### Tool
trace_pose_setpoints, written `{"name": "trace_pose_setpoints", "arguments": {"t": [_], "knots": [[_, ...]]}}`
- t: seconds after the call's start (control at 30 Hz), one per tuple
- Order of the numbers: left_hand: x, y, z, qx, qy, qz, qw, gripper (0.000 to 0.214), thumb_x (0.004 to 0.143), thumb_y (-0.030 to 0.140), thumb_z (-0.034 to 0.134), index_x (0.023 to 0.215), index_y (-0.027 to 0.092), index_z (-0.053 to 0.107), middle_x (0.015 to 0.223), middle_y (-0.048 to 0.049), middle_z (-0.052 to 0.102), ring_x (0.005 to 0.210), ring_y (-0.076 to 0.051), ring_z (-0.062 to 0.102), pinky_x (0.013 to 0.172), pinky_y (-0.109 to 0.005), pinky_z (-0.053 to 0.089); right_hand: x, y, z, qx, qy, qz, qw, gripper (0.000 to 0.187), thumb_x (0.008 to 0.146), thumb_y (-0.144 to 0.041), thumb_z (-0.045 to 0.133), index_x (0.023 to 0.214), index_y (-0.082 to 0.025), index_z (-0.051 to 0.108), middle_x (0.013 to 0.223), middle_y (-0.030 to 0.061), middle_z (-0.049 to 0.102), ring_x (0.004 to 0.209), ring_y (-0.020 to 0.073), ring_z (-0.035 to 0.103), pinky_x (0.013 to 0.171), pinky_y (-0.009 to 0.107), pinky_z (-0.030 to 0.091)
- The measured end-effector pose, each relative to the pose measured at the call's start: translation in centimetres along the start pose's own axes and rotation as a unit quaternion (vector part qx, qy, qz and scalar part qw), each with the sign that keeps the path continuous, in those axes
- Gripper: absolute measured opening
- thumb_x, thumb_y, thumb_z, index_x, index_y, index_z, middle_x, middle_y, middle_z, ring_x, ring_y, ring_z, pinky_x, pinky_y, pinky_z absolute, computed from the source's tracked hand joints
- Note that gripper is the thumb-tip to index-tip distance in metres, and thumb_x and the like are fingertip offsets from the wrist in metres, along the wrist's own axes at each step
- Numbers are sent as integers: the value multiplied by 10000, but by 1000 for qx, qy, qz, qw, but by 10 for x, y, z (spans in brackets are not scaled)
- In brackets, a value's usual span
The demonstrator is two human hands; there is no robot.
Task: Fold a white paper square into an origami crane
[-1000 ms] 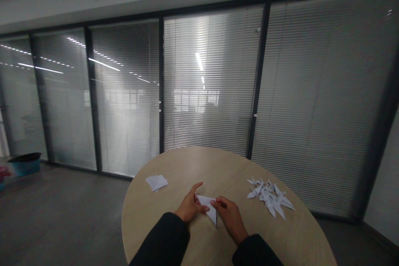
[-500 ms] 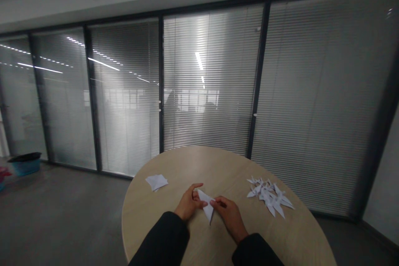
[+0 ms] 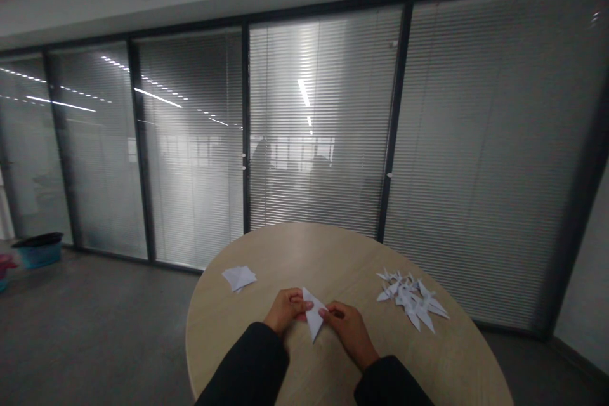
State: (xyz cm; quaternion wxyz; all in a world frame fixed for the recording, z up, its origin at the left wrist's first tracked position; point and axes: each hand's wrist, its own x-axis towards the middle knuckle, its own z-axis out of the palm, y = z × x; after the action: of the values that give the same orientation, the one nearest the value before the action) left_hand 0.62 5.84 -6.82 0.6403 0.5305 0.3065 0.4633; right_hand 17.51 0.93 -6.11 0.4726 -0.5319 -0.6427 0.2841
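A small folded piece of white paper (image 3: 314, 318), kite-shaped with one point toward me, is held just over the table. My left hand (image 3: 288, 309) pinches its left side, thumb on the front face and fingers curled behind. On the opposite edge, my right hand (image 3: 348, 325) grips the paper between thumb and fingertips. Off to the right lies a pile of folded white paper cranes (image 3: 413, 299) with pointed wings and tails. Left of my hands rests a small stack of white paper sheets (image 3: 239, 278).
The round wooden table (image 3: 304, 247) stands close to a glass partition with blinds (image 3: 323, 108). A blue basin with a dark rim (image 3: 40, 252) sits on the grey floor at the far left, beside a partly visible red item (image 3: 6, 262).
My left index finger, stretched out before, has curled in against the paper. The paper has turned slightly, its lower point shifting left. My right hand stays nearly in place.
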Motion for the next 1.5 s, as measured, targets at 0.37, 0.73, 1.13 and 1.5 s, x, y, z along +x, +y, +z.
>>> {"name": "trace_pose_setpoints", "arguments": {"t": [0.37, 0.73, 1.13, 1.5], "knots": [[-5, 11, 6, -23, 49, -2, 999, 453, 422, 415, 858, 684, 85, 691, 637, -78, 691, 582, -162, 630, 607, -274, 513, 0, 1, 0, -14, 3, 8, 1000, 301, 672, -461, 578, 619, -172, 646, 635, 41, 680, 652, 207, 618, 595, 258, 423], [-3, 9, 4, -35, 63, 5, 997, 451, 412, 413, 861, 673, 89, 688, 630, -76, 689, 560, -154, 624, 595, -277, 513, 1, 3, 0, -25, 4, 11, 1000, 302, 662, -453, 591, 632, -160, 659, 629, 39, 676, 640, 199, 611, 583, 253, 422], [-2, 11, 3, -46, 83, 23, 995, 438, 403, 394, 866, 664, 88, 695, 611, -73, 679, 574, -163, 622, 614, -291, 506, 0, 1, 0, -39, 10, 11, 999, 267, 662, -428, 607, 633, -173, 680, 634, 31, 693, 642, 200, 620, 580, 251, 423], [0, 9, 1, -40, 68, 32, 996, 475, 404, 441, 859, 677, 86, 699, 598, -65, 663, 543, -138, 591, 586, -264, 472, 0, 2, 0, -26, 2, 12, 1000, 284, 669, -437, 599, 644, -165, 676, 635, 33, 692, 642, 201, 622, 583, 250, 416]]}}
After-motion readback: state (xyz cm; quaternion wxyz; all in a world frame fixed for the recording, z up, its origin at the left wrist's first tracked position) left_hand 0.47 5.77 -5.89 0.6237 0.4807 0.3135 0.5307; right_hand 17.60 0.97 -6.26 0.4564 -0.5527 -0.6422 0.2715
